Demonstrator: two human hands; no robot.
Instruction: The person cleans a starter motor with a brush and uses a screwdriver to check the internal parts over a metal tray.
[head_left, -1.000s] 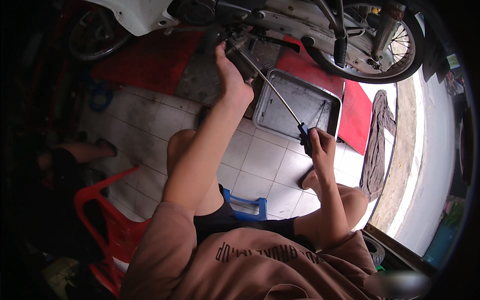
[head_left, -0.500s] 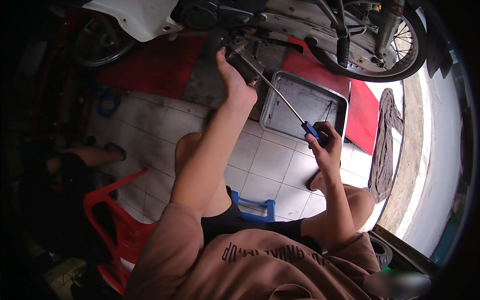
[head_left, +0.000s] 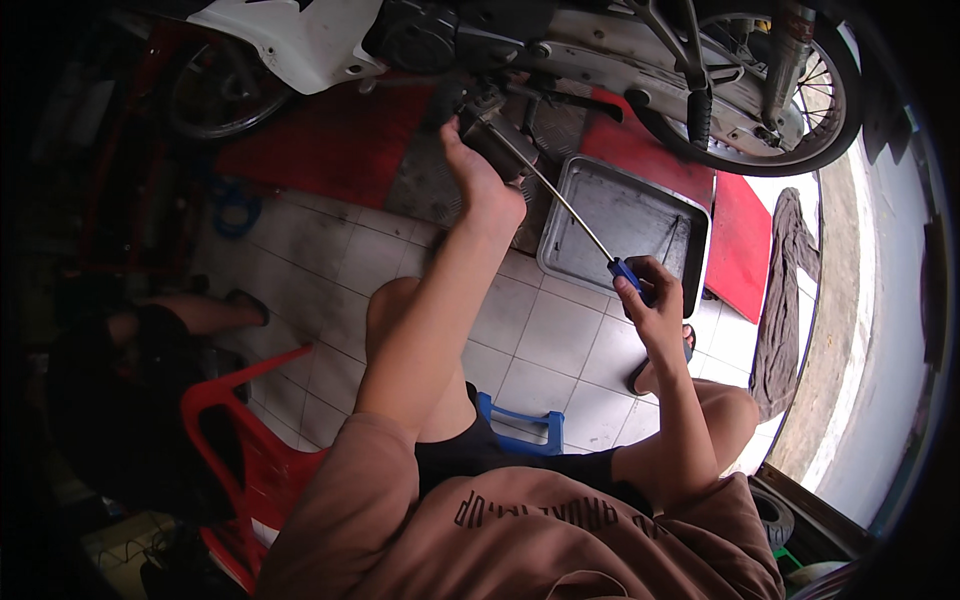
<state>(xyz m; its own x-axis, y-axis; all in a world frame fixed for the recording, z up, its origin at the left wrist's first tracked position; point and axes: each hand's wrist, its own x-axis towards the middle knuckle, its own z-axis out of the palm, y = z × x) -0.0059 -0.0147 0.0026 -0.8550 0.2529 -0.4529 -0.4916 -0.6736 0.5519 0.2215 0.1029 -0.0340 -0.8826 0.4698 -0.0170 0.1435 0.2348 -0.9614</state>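
The right hand (head_left: 658, 305) has its thumb and fingers closed around the handle of a blue-handled screwdriver (head_left: 582, 224). Its handle lies, as seen, over the near edge of a rectangular metal tray (head_left: 612, 282), and the long bare shaft slants up and left across the tray toward its left edge. The shaft's far end meets a dark cylindrical metal part (head_left: 500, 142) just left of the tray's far left corner; whether it is seated in anything cannot be made out.

The left hand (head_left: 472, 172) is bent back at the wrist, its palm against the near left side of that part. One digit shows along the side; the others are hidden, so how far they close cannot be told.

The part sits below the engine of a white motorcycle (head_left: 318, 50), near the left edge of the tray. Red panels (head_left: 320, 140) show beneath the motorcycle, and a thin dark piece lies near the tray's right edge.

Dark block lettering crosses the chest of the brown T-shirt (head_left: 470, 565), upside down from this view and partly lost in folds.
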